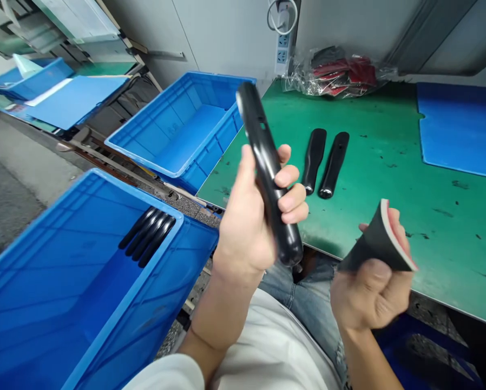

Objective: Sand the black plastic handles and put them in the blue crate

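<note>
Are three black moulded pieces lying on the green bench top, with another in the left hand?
No, two, not three: the head view shows two black moulded pieces on the green bench top, with another black moulded piece in the left hand.

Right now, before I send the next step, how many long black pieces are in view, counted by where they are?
Black piece in left hand: 1
Black pieces on green bench: 2
Black pieces in near blue bin: 4
Total: 7
</note>
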A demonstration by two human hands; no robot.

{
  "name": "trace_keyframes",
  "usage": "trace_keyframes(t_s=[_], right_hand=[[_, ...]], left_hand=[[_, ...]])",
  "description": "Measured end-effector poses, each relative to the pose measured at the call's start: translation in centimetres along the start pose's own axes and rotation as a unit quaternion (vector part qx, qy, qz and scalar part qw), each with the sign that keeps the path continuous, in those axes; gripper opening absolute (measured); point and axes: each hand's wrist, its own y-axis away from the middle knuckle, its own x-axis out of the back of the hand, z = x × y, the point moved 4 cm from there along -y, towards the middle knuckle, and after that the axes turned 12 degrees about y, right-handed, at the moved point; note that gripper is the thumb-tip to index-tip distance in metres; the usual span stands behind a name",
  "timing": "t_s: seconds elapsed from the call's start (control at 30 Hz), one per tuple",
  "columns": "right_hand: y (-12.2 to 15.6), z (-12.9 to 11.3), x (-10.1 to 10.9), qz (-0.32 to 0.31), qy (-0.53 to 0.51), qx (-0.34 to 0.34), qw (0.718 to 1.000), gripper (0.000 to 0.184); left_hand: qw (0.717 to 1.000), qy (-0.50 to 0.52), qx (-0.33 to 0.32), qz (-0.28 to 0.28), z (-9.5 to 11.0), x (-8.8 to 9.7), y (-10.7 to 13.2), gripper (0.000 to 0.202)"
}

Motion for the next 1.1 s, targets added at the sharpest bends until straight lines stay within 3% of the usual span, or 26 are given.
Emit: trace_keyframes(t_s=[0.07,0.17,0.23,0.33,0.5,0.6,0.67,0.73,0.77,0.83,0.93,0.97,1.0,1.1], right_hand=[[-0.2,0.0,1.1,0.067,-0.132,-0.063,0.987,0.041],[-0.2,0.1,1.5,0.031,-0.238,-0.089,0.967,0.043],[-0.3,0.0,1.8,0.018,-0.211,-0.037,0.977,0.044],[-0.7,-0.7,1.9,0.012,-0.11,0.094,0.989,0.043],[-1.8,-2.4,2.6,0.032,-0.011,0.289,0.957,0.044],[-1.7,-3.7,2.9,-0.077,0.059,0.349,0.932,0.042],[-1.0,-5.0,2.8,-0.177,0.061,0.412,0.892,0.038],[-0.2,-6.2,2.7,-0.231,0.032,0.475,0.849,0.032],[-0.1,-6.5,2.5,-0.241,0.031,0.482,0.842,0.031],[-0.3,-6.6,2.3,-0.218,0.041,0.455,0.863,0.032],[0.1,-6.2,2.2,-0.206,0.012,0.463,0.862,0.034],[0.4,-5.9,2.4,-0.206,-0.005,0.47,0.858,0.033],[0.7,-5.4,2.6,-0.203,-0.015,0.461,0.864,0.033],[1.0,-2.9,3.8,-0.148,-0.019,0.337,0.93,0.039]], left_hand=[[1.0,-0.008,0.016,-0.002,-0.5,0.4,-0.6,0.034],[1.0,-0.005,0.03,0.008,-1.1,1.2,-1.2,0.023],[0.999,0.003,0.051,0.005,-1.5,1.5,-1.4,0.025],[0.997,0.015,0.071,0.006,-1.9,1.7,-1.4,0.027],[0.997,0.012,0.077,0.023,-2.3,1.5,-1.4,0.025],[0.997,0.001,0.073,0.021,-2.5,1.7,-1.6,0.024],[0.997,-0.007,0.064,0.029,-2.7,1.9,-1.5,0.022],[0.998,-0.012,0.046,0.05,-2.8,2.2,-1.4,0.021],[0.997,-0.016,0.035,0.06,-2.9,2.4,-1.3,0.021],[0.997,-0.034,0.027,0.067,-2.8,2.5,-1.4,0.021],[0.99,-0.13,-0.002,0.05,-1.4,2.8,-3.5,0.017],[0.975,-0.213,-0.04,0.048,-0.4,2.9,-4.9,0.018],[0.942,-0.32,-0.086,0.05,0.8,3.1,-6.5,0.021],[0.776,-0.599,-0.184,0.069,2.6,3.3,-12.0,0.033]])
